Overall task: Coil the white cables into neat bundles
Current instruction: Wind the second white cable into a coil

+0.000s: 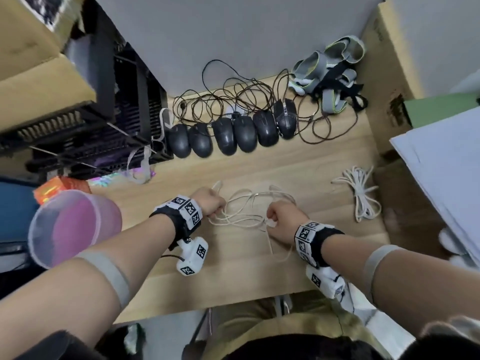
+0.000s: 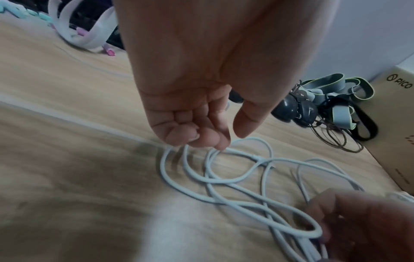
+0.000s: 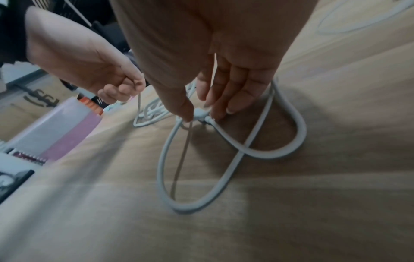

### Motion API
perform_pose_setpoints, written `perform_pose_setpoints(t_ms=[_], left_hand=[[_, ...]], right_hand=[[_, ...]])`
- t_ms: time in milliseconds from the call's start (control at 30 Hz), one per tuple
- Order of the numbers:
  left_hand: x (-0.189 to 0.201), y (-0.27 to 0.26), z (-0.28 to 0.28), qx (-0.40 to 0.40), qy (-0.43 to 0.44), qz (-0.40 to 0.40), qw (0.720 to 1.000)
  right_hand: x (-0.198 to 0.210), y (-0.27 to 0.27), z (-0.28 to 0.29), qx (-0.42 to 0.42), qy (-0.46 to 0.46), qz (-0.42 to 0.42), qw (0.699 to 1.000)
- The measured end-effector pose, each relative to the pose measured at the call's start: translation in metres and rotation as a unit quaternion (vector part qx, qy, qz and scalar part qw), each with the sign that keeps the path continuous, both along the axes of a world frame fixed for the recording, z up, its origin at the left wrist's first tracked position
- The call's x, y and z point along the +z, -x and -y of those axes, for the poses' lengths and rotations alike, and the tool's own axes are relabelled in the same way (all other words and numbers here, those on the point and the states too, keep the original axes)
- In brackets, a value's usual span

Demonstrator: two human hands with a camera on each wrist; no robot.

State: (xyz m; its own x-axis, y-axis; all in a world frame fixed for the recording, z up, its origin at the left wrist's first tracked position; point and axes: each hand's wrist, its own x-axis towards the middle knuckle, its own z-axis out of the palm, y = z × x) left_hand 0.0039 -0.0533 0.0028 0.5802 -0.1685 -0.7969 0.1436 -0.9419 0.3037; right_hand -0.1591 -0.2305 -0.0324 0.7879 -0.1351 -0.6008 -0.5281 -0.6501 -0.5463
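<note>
A loose white cable (image 1: 244,216) lies in several untidy loops on the wooden table (image 1: 259,268), stretched between both hands. My left hand (image 1: 218,209) has its fingers curled over the left ends of the loops (image 2: 201,159); in the right wrist view that left hand (image 3: 116,83) grips a strand. My right hand (image 1: 270,222) pinches the cable's plug end (image 3: 200,114) between thumb and fingertips, just above the table. A big loop (image 3: 300,134) curls below it. A second white cable (image 1: 361,196) lies bunched at the right, untouched.
Several black mice (image 1: 231,133) stand in a row at the back with tangled dark cords (image 1: 233,97). Grey straps (image 1: 330,71) lie back right beside a cardboard box (image 1: 384,74). A pink tub (image 1: 72,224) and a black crate (image 1: 104,120) stand left. The table's front edge (image 1: 207,305) is near me.
</note>
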Motion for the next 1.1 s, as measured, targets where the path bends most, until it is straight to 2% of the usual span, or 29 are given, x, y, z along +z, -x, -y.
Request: perform_pose_setpoints(t_ms=[167,300,400,500,600,667,733,900,933,1000,1100], left_hand=[[-0.002,0.009,0.002,-0.024,0.023,-0.041,0.999],[0.008,0.011,0.023,-0.058,0.037,-0.077,0.995],[0.021,0.012,0.043,-0.108,0.051,-0.086,0.989],[0.041,0.010,0.066,-0.170,0.085,-0.078,0.979],[0.070,0.011,0.090,-0.215,0.145,-0.082,0.962],[0.085,0.015,0.106,-0.231,0.173,-0.092,0.953],[0.099,0.017,0.118,-0.209,0.199,-0.095,0.953],[0.119,-0.002,0.124,-0.140,0.247,-0.115,0.952],[0.121,-0.007,0.121,-0.113,0.252,-0.109,0.955],[0.122,-0.017,0.113,-0.078,0.256,-0.087,0.960],[0.118,-0.022,0.102,-0.115,0.200,-0.065,0.971]], right_hand=[[-0.002,0.008,-0.004,-0.004,0.013,0.028,1.000],[0.000,0.014,-0.002,-0.016,0.038,-0.015,0.999],[0.016,0.015,0.008,-0.012,-0.003,-0.052,0.999],[0.041,0.006,0.026,-0.027,-0.022,-0.025,0.999],[0.079,-0.011,0.047,-0.092,-0.089,0.009,0.992],[0.101,-0.022,0.061,-0.160,-0.172,0.028,0.971],[0.114,-0.032,0.072,-0.233,-0.255,0.057,0.937],[0.118,-0.048,0.097,-0.344,-0.300,0.109,0.883],[0.116,-0.048,0.099,-0.349,-0.308,0.103,0.879],[0.109,-0.045,0.100,-0.330,-0.297,0.096,0.891],[0.106,-0.046,0.092,-0.316,-0.298,0.124,0.892]])
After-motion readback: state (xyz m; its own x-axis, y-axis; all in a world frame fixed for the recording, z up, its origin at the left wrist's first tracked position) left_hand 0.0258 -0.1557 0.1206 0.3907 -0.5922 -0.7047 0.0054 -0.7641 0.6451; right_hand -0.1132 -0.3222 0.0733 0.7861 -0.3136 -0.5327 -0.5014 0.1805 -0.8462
